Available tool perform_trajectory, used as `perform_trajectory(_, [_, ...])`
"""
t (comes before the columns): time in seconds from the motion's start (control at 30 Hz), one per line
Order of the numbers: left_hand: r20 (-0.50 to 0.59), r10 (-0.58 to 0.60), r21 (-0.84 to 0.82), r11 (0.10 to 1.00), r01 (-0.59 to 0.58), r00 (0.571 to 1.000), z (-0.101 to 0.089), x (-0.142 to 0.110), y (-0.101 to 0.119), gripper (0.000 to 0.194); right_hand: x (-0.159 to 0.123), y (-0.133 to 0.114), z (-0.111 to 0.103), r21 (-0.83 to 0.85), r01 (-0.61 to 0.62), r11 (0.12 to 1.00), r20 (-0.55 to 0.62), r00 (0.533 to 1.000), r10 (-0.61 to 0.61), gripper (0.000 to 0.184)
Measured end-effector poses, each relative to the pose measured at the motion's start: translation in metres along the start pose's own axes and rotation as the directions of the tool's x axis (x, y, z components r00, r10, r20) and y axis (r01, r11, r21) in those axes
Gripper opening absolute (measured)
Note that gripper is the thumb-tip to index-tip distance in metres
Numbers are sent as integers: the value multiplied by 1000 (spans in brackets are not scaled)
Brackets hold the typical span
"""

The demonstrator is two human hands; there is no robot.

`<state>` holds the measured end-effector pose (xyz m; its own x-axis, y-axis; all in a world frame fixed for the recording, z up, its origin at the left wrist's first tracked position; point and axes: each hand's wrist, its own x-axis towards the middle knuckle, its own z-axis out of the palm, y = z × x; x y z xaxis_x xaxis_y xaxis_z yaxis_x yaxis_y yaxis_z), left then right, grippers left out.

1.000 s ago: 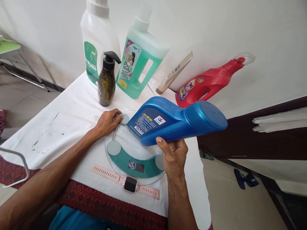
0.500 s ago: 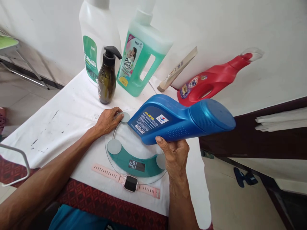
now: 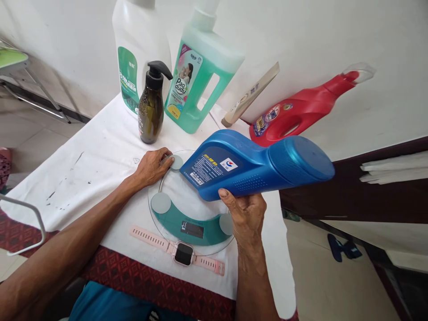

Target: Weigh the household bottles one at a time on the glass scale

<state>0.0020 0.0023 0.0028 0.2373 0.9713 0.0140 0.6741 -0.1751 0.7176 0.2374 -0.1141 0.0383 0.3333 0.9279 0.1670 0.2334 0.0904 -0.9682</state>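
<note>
My right hand [image 3: 245, 213] grips a large blue bottle [image 3: 254, 166] from below and holds it on its side, tilted, just above a round glass scale [image 3: 174, 209]. The bottle's cap end points right, beyond the table edge. My left hand [image 3: 152, 166] rests on the scale's far left rim with its fingers curled over the edge. The scale's display [image 3: 191, 229] is dark. A pink smartwatch [image 3: 183, 253] lies flat on the white cloth just in front of the scale.
Along the wall stand a white jug [image 3: 137, 49], a dark pump bottle [image 3: 151, 107] and a green detergent bottle [image 3: 197, 76]. A beige tube [image 3: 250, 96] and a red bottle [image 3: 301, 109] lean against the wall. A metal chair frame [image 3: 25, 223] is at left.
The scale's display showed digits before and is now dark. The blue bottle has shifted slightly right and up. My left hand has stayed on the scale's rim.
</note>
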Motion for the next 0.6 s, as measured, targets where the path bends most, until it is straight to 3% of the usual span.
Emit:
perform_trajectory(0.37, [1, -11, -16, 1000, 11, 1000, -1, -1, 2, 26, 1, 8, -2, 57, 10, 998, -6, 1000, -9, 63])
perform_trajectory(0.5, [-2, 0, -26, 1000, 0, 1000, 0, -2, 1, 24, 7, 8, -2, 115, 74, 991, -53, 996, -69, 66])
perform_trajectory(0.6, [5, 4, -40, 999, -4, 1000, 0, -3, 0, 24, 15, 0, -4, 109, 150, 983, -105, 985, -139, 57])
